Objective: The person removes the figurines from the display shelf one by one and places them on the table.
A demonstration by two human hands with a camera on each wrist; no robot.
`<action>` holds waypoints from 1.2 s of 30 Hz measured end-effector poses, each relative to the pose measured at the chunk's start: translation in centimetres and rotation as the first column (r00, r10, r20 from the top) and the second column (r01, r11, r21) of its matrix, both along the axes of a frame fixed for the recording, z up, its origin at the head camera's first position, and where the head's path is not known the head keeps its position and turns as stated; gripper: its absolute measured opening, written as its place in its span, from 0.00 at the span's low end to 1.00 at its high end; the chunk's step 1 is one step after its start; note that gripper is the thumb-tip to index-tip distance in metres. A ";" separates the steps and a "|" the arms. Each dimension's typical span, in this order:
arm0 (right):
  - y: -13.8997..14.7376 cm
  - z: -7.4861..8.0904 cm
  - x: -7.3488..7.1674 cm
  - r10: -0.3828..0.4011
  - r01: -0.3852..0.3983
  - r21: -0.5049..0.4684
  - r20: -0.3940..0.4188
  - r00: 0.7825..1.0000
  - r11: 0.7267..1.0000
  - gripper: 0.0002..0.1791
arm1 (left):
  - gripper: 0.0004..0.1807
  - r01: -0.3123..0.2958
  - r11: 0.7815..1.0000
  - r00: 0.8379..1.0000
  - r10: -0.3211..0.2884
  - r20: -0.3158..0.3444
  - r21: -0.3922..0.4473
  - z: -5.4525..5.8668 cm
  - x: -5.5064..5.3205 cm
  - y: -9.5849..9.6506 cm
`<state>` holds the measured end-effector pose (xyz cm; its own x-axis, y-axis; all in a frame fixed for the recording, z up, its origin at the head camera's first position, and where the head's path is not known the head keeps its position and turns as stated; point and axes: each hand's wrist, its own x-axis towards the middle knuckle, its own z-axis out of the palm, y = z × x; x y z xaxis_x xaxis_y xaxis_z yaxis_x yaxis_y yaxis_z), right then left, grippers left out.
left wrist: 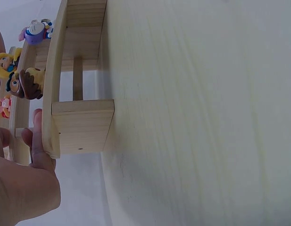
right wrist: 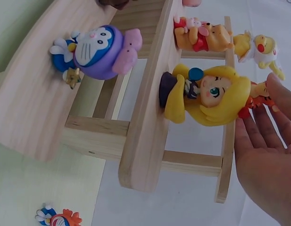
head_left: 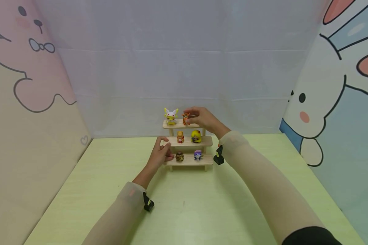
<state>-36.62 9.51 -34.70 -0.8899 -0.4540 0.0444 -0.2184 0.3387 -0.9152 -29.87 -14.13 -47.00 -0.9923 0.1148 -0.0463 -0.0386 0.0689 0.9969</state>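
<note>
A three-tier wooden display stand (head_left: 188,160) stands on the table with small figurines on every tier. My right hand (head_left: 204,119) pinches an orange tiger figurine (head_left: 185,119) at the top tier, thumb and fingers around it; in the right wrist view a yellow-haired girl figurine (right wrist: 220,94) partly covers it. My left hand (head_left: 161,152) grips the stand's left end, fingers at the lower and middle tiers. Left of the tiger sits a white-and-yellow eared figurine (head_left: 171,116). On the middle tier is a yellow bear figurine (head_left: 180,137), beside the girl.
The bottom tier bears a brown owl figurine (head_left: 179,156) and a blue cat figurine in a purple hat (head_left: 197,155). Another blue cat figurine with an orange top (right wrist: 60,218) lies right of the stand. A pale curtain (head_left: 184,68) hangs behind; printed panels flank the table (head_left: 184,211).
</note>
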 end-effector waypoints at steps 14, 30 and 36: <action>-0.3 -0.2 0.2 -0.066 0.066 0.007 -0.005 0.998 0.998 0.25 | 0.14 0.019 1.000 1.000 -0.018 0.009 -0.004 3.2 2.2 0.3; 1.4 -0.8 0.4 -0.062 0.062 -0.030 -0.017 0.998 0.998 0.26 | 0.17 0.012 1.000 1.000 -0.012 0.006 -0.008 3.3 2.3 0.4; 1.9 -1.1 0.4 -0.053 0.053 -0.070 -0.004 0.999 0.996 0.26 | 0.17 0.013 1.000 1.000 -0.012 0.008 -0.012 3.4 2.3 0.4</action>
<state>-36.24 11.38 -35.76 -0.9123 -0.4018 0.0793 -0.2068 0.2847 -0.9360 -27.54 -13.75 -43.56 -0.9904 0.1266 -0.0559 -0.0458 0.0816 0.9956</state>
